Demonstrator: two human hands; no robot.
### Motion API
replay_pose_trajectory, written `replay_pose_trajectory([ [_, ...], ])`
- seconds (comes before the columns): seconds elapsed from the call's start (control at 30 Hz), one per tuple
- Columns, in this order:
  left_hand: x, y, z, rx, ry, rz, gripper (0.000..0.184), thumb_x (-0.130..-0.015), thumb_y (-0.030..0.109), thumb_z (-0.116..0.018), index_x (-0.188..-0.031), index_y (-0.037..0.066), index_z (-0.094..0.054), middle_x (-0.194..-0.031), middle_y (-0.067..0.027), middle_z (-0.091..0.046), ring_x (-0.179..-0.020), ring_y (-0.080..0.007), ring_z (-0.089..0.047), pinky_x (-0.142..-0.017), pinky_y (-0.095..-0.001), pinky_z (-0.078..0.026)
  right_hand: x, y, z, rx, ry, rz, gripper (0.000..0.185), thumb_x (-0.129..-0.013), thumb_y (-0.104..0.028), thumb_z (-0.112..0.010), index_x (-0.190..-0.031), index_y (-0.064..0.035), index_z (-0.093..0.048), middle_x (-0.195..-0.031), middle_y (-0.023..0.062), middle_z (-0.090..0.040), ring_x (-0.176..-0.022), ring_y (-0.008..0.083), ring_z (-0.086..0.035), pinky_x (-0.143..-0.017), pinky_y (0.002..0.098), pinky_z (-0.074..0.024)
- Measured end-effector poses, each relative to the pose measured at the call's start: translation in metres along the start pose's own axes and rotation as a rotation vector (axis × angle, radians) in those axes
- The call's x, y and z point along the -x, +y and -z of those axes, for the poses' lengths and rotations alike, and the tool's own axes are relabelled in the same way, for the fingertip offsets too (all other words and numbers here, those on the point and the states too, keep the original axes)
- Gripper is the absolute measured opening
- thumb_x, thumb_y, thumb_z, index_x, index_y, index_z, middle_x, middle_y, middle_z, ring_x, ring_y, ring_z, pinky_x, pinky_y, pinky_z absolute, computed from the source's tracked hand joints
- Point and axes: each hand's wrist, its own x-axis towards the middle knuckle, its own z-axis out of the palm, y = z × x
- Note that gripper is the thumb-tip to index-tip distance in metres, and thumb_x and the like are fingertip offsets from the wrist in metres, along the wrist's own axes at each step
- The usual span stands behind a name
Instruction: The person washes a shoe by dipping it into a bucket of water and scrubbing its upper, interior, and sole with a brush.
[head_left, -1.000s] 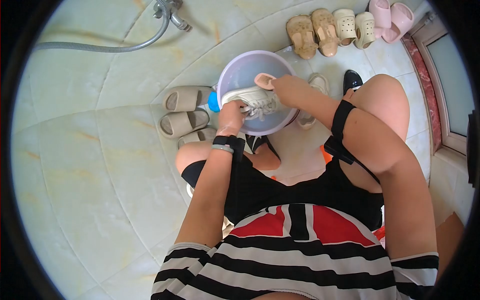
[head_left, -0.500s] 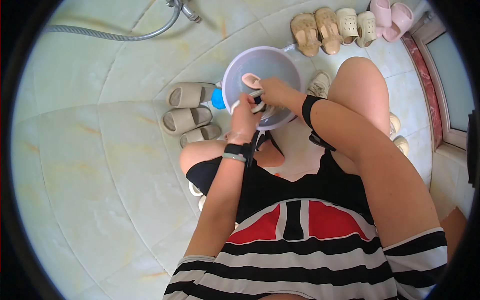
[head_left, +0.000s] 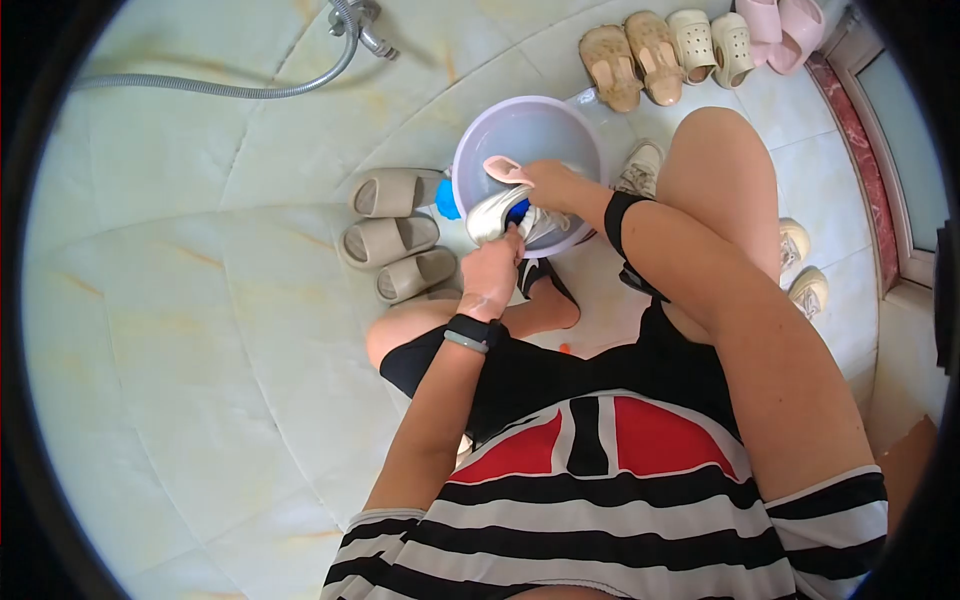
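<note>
Shoe (head_left: 492,214) is, in head view, at near left side of basin (head_left: 462,158); left hand (head_left: 492,270) pinches the shoe's opening, right hand (head_left: 549,187) grips pink tool (head_left: 504,170) (its working end is hidden). Firm left grip should steady shoe.

"What's on your tiled floor (head_left: 830,165)?"
"From here I see the basin (head_left: 462,150), three beige slides (head_left: 388,242) left of it, clogs (head_left: 692,45) and pink slippers (head_left: 797,35) beyond, sneakers (head_left: 793,243) to its right."

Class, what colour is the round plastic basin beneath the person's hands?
The round plastic basin is pale lilac, best seen in the head view.
</note>
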Motion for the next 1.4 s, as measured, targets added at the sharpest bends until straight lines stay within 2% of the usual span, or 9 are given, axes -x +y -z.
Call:
replay_pose_trajectory([
  [0.3, 0.007, -0.026, -0.004, 0.038, 0.153, -0.026, 0.009, -0.084, 0.01, -0.056, -0.083, 0.017, -0.063, -0.075, -0.0114, -0.065, -0.074, -0.0345, -0.063, -0.061, -0.0444, -0.048, -0.001, -0.024, 0.0, -0.099, -0.021, 0.013, 0.051, -0.073, 0.001, -0.053, -0.122, -0.0117, -0.06, -0.106, 0.0254, -0.062, -0.101, 0.0386, -0.06, -0.085, 0.0414, -0.048],
  [0.4, 0.006, -0.029, -0.006, 0.067, 0.151, 0.014, 0.007, -0.083, 0.012, -0.059, -0.08, 0.016, -0.062, -0.073, -0.0128, -0.064, -0.073, -0.0353, -0.063, -0.06, -0.0445, -0.048, 0.006, -0.027, 0.003, -0.135, 0.065, 0.045, 0.029, -0.073, -0.006, -0.063, -0.099, 0.0047, -0.066, -0.096, 0.0289, -0.064, -0.095, 0.0399, -0.064, -0.081, 0.0437, -0.0516],
  [0.5, 0.006, -0.033, -0.007, 0.093, 0.168, 0.037, 0.004, -0.083, 0.014, -0.061, -0.081, 0.017, -0.062, -0.07, -0.0141, -0.063, -0.074, -0.0361, -0.062, -0.06, -0.0452, -0.048, 0.01, -0.033, 0.006, -0.104, -0.027, -0.015, 0.05, -0.074, 0.0, -0.053, -0.122, -0.0106, -0.06, -0.106, 0.0255, -0.062, -0.102, 0.0392, -0.06, -0.087, 0.0416, -0.0476],
  [0.7, -0.012, -0.021, -0.002, -0.052, 0.148, 0.087, 0.024, -0.081, 0.015, -0.063, -0.105, 0.014, -0.06, -0.085, -0.0094, -0.069, -0.077, -0.0351, -0.066, -0.063, -0.0443, -0.051, 0.008, -0.033, 0.003, -0.121, 0.053, -0.001, 0.043, -0.076, -0.003, -0.053, -0.117, -0.0092, -0.062, -0.104, 0.0255, -0.063, -0.1, 0.0395, -0.061, -0.085, 0.0426, -0.0479],
  [0.77, -0.019, -0.013, 0.0, -0.363, 0.126, -0.028, 0.035, -0.081, 0.014, -0.061, -0.115, 0.012, -0.056, -0.095, -0.0062, -0.07, -0.082, -0.0334, -0.068, -0.066, -0.0433, -0.053, 0.002, -0.033, 0.004, -0.102, 0.019, -0.008, 0.034, -0.074, -0.004, -0.055, -0.107, -0.007, -0.066, -0.098, 0.0246, -0.065, -0.096, 0.0394, -0.062, -0.082, 0.0437, -0.0482],
  [0.9, -0.061, 0.003, 0.012, -0.409, -0.277, 0.179, 0.032, -0.081, 0.021, -0.058, -0.112, 0.016, -0.065, -0.101, -0.0063, -0.069, -0.096, -0.03, -0.066, -0.077, -0.0417, -0.053, -0.003, -0.031, 0.004, -0.034, 0.02, 0.038, 0.027, -0.071, -0.004, -0.058, -0.097, -0.005, -0.067, -0.094, 0.0235, -0.065, -0.093, 0.0393, -0.063, -0.081, 0.0446, -0.0482],
  [1.0, -0.077, -0.002, 0.001, -0.378, -0.22, 0.084, 0.025, -0.081, 0.021, -0.059, -0.102, 0.016, -0.072, -0.104, -0.0059, -0.07, -0.094, -0.0253, -0.068, -0.072, -0.0386, -0.052, -0.005, -0.028, 0.003, -0.057, 0.017, 0.019, 0.026, -0.069, -0.004, -0.059, -0.094, -0.0039, -0.067, -0.092, 0.0226, -0.066, -0.092, 0.0393, -0.063, -0.081, 0.0444, -0.0481],
  [1.13, -0.076, -0.01, -0.008, -0.362, -0.145, 0.041, 0.029, -0.081, 0.022, -0.059, -0.109, 0.017, -0.067, -0.114, -0.0062, -0.066, -0.105, -0.0303, -0.062, -0.083, -0.0392, -0.051, -0.002, -0.021, -0.001, -0.082, 0.011, 0.001, 0.028, -0.071, -0.004, -0.058, -0.098, -0.0047, -0.066, -0.095, 0.0219, -0.066, -0.094, 0.0388, -0.062, -0.082, 0.0433, -0.0476],
  [1.4, -0.052, -0.037, -0.004, -0.18, -0.165, 0.0, 0.03, -0.085, 0.023, -0.061, -0.112, 0.011, -0.061, -0.093, -0.0177, -0.067, -0.088, -0.0363, -0.064, -0.075, -0.0461, -0.05, 0.007, -0.028, 0.003, -0.073, 0.012, 0.036, 0.035, -0.074, -0.004, -0.056, -0.108, -0.0024, -0.061, -0.102, 0.0231, -0.064, -0.099, 0.0391, -0.06, -0.086, 0.0429, -0.0464],
])
